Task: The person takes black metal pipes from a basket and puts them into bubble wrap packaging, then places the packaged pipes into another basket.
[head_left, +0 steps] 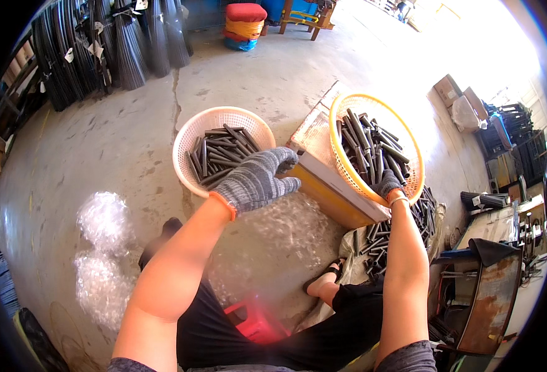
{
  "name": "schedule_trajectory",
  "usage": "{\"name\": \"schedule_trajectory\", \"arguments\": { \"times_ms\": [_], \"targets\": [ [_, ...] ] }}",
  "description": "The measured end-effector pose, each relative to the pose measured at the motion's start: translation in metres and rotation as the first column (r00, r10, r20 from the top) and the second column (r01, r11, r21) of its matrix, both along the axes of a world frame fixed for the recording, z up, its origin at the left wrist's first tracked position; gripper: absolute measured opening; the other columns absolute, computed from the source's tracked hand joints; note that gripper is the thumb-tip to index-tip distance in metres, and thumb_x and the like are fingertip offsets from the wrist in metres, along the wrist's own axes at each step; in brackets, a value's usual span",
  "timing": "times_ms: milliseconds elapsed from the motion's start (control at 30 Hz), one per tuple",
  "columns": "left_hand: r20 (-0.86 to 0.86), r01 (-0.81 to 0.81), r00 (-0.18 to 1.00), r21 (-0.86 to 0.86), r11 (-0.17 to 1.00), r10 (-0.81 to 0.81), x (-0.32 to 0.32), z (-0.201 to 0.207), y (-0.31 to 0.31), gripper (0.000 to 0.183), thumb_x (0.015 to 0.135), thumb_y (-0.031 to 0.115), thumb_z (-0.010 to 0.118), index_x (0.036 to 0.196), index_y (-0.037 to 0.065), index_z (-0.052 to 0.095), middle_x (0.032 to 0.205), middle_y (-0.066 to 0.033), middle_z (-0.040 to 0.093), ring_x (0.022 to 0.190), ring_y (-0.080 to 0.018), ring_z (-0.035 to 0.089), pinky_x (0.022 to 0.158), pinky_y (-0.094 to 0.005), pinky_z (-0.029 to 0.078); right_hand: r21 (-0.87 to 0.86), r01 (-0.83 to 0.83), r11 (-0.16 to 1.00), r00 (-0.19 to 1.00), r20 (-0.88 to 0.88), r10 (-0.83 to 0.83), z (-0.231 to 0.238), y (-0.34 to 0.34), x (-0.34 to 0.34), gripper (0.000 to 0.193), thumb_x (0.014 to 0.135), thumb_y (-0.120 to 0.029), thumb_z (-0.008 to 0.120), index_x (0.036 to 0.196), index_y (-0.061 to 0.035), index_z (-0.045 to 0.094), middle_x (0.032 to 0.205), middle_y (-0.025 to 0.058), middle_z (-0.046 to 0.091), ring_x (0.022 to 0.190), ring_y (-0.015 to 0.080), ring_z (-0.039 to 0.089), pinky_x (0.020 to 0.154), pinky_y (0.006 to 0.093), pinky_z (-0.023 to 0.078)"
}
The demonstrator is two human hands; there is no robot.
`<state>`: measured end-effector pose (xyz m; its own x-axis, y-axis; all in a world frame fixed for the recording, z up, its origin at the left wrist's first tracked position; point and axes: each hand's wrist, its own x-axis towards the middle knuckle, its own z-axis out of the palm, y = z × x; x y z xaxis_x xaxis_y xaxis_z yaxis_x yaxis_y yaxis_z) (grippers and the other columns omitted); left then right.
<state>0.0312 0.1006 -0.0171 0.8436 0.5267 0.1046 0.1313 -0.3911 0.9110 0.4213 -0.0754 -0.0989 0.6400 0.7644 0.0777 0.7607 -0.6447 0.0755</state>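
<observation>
My left hand (pixel 256 180), in a grey knitted glove with an orange cuff, is open, thumb and fingers apart and nothing between them. It is just in front of a pale pink plastic basket (pixel 184 162) holding short black tubes (pixel 225 147), hiding part of its near rim. My right hand (pixel 387 185), in a dark glove, reaches over the near rim of a yellow-rimmed basket (pixel 419 162). Its fingers are curled among the black tubes (pixel 372 144) there; what they grip is hidden. That basket rests tilted on a cardboard box (pixel 332 192).
More black tubes (pixel 379 245) lie on a sheet by my right foot. Clear plastic bags (pixel 103 223) sit on the floor at left, with a pink stool (pixel 261 322) beneath me. Bundled black rods (pixel 131 49) stand far left; a rusty metal rack (pixel 490 304) is at right.
</observation>
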Motion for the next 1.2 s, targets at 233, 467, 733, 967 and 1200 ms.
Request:
{"name": "schedule_trajectory", "arguments": {
  "times_ms": [233, 467, 733, 967, 1200],
  "targets": [
    [-0.048, -0.005, 0.999, 0.075, 0.997, 0.008, -0.004, 0.008, 0.002, 0.045, 0.078, 0.017, 0.073, 0.116, -0.001, 0.056, 0.103, -0.0108, 0.064, 0.094, -0.0168, 0.061, 0.086, -0.0304, 0.049, 0.243, -0.038, 0.969, 0.971, -0.222, 0.094, 0.003, 0.009, -0.007, 0.047, 0.080, -0.024, 0.066, 0.122, -0.0050, 0.054, 0.112, 0.0129, 0.060, 0.107, 0.0284, 0.055, 0.087, 0.0336, 0.046],
    [-0.018, 0.025, 1.000, -0.005, 1.000, -0.025, -0.001, 0.011, -0.003, 0.042, 0.079, 0.014, 0.073, 0.114, -0.001, 0.057, 0.103, -0.0101, 0.065, 0.095, -0.0165, 0.061, 0.087, -0.0298, 0.048, 0.394, 0.809, 0.435, 0.224, -0.892, 0.392, 0.039, -0.023, -0.016, 0.010, 0.085, -0.012, 0.064, 0.091, -0.0044, 0.060, 0.076, 0.0066, 0.062, 0.064, 0.0193, 0.059, 0.054, 0.0286, 0.051],
    [-0.038, 0.140, 0.989, -0.116, 0.983, -0.145, -0.002, 0.011, -0.007, 0.034, 0.082, 0.014, 0.069, 0.111, -0.001, 0.059, 0.101, -0.0096, 0.065, 0.096, -0.0158, 0.060, 0.087, -0.0288, 0.047, 0.289, 0.908, 0.302, -0.002, -0.718, 0.696, 0.082, -0.042, -0.106, 0.022, 0.088, -0.013, 0.062, 0.103, 0.0016, 0.055, 0.092, 0.0107, 0.063, 0.079, 0.0229, 0.063, 0.063, 0.0300, 0.056],
    [-0.056, 0.274, 0.944, -0.415, 0.868, -0.325, 0.019, 0.014, -0.028, 0.036, 0.086, 0.023, 0.065, 0.112, -0.001, 0.059, 0.102, -0.0087, 0.065, 0.097, -0.0142, 0.058, 0.088, -0.0266, 0.045, 0.392, 0.577, 0.717, -0.167, -0.802, 0.573, 0.066, -0.017, -0.262, 0.039, 0.085, -0.015, 0.066, 0.118, -0.0035, 0.050, 0.099, 0.0048, 0.061, 0.080, 0.0148, 0.062, 0.065, 0.0254, 0.050],
    [0.250, 0.317, 0.948, -0.708, 0.632, -0.195, 0.023, -0.007, -0.033, 0.041, 0.086, 0.016, 0.064, 0.120, -0.001, 0.052, 0.104, -0.0088, 0.063, 0.099, -0.0175, 0.060, 0.089, -0.0297, 0.047, 0.521, 0.187, 0.833, -0.094, -0.834, 0.543, 0.043, -0.010, -0.280, 0.049, 0.083, -0.014, 0.070, 0.124, -0.0022, 0.048, 0.109, 0.0062, 0.059, 0.100, 0.0146, 0.054, 0.088, 0.0301, 0.045]
  ]
}}
